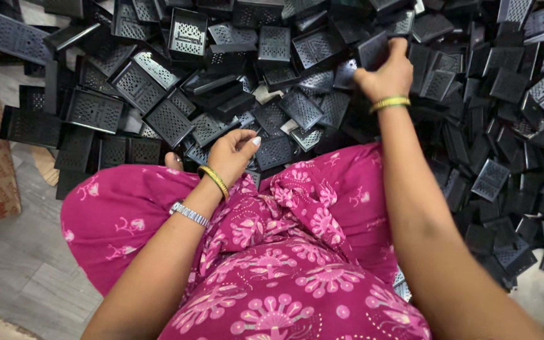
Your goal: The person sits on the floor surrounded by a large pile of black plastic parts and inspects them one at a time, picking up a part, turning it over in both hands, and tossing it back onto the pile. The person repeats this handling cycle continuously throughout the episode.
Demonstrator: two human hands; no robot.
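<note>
Heap of black perforated plastic trays [158,94] spreads ahead and to the right of pink-clad lap [284,252]. Right hand [386,74] is extended furthest, fingers clamped on one tray [373,50] atop the heap. Left hand [234,154], loosely curled and empty, hovers at the near edge.

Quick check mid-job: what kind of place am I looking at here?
Probably a small workshop or home piecework spot, worked from the floor. A big heap of identical black perforated plastic parts covers the grey tiled floor, and the right hand grips one part from it.
</note>
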